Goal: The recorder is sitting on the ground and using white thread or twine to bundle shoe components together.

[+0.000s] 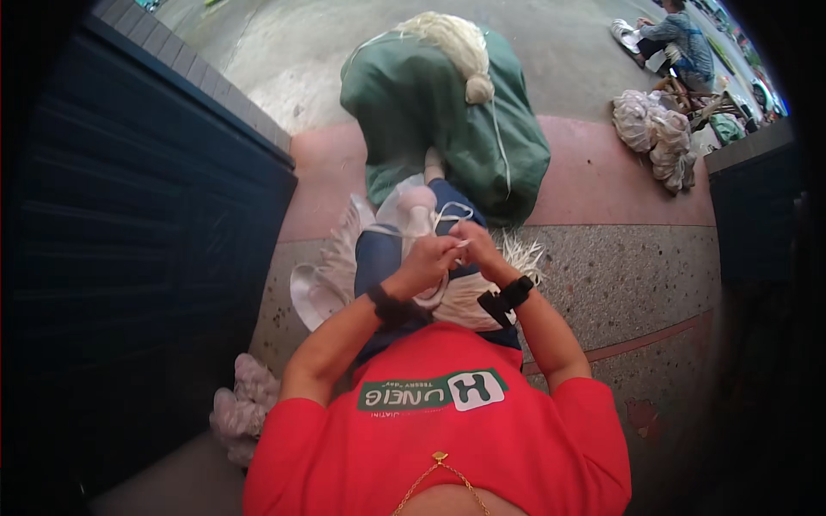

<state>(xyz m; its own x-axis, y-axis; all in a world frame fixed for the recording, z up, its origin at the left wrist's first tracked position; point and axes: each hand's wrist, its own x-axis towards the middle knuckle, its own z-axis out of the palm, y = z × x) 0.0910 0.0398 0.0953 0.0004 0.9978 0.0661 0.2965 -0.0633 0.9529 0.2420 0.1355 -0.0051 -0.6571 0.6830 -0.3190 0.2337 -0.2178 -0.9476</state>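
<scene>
My left hand (428, 263) and my right hand (478, 248) meet above my lap, fingers closed in a pinch. A short bit of white cord (465, 243) shows between the fingertips, and a loop of white cord (456, 211) stands up just beyond them. Across my legs lies a pale, pinkish-white bundle (418, 211), partly wrapped in thin whitish material. Beneath my right wrist spreads a bunch of cream strands (475, 299). Where the cord runs inside my fingers is hidden.
Beyond my feet stands a large green sack (430, 112) with a cream bundle of strands (456, 47) on top. Dark blue panels (146, 241) flank my left. Pale bundles sit at lower left (245, 408) and far right (658, 138). Another person (684, 43) sits at upper right.
</scene>
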